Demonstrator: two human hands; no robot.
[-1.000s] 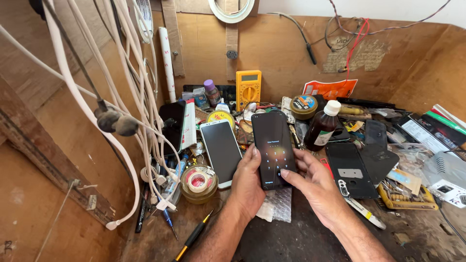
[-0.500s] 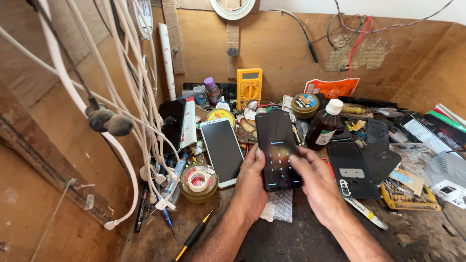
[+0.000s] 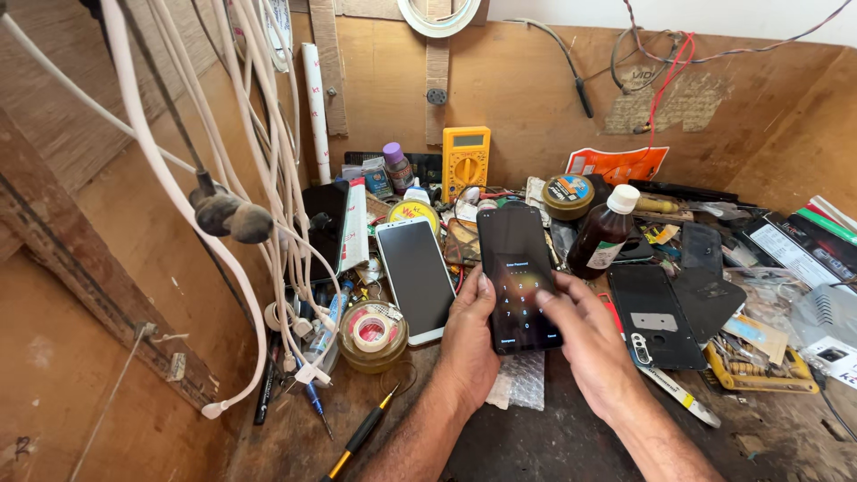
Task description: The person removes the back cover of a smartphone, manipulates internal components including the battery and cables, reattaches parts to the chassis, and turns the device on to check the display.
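**Keying the lock screen on a crowded bench**

At the centre of the wooden bench (image 3: 571,446), the left hand (image 3: 469,335) is cradling a dark smartphone (image 3: 518,277) upright, its fingers curled behind the body and the thumb lying along the left edge. The right hand (image 3: 585,344) is reaching in from five o'clock, fingers loosely spread, with one fingertip hovering on or just over the lit number pad (contact is too fine to tell).

To do this step well, by my judgement, the left hand should be keeping its thumb off the glass so no stray key registers, and the right should be tapping with one fingertip only while the other fingers are lifting clear.

A white-framed phone (image 3: 416,278) is lying face up at nine o'clock of the held phone, just beside it, with a tape roll (image 3: 370,332) at eight o'clock. A brown bottle (image 3: 605,232) is standing near at two o'clock, so the right elbow should be staying low. A yellow multimeter (image 3: 465,162) is leaning against the back wall at twelve o'clock.
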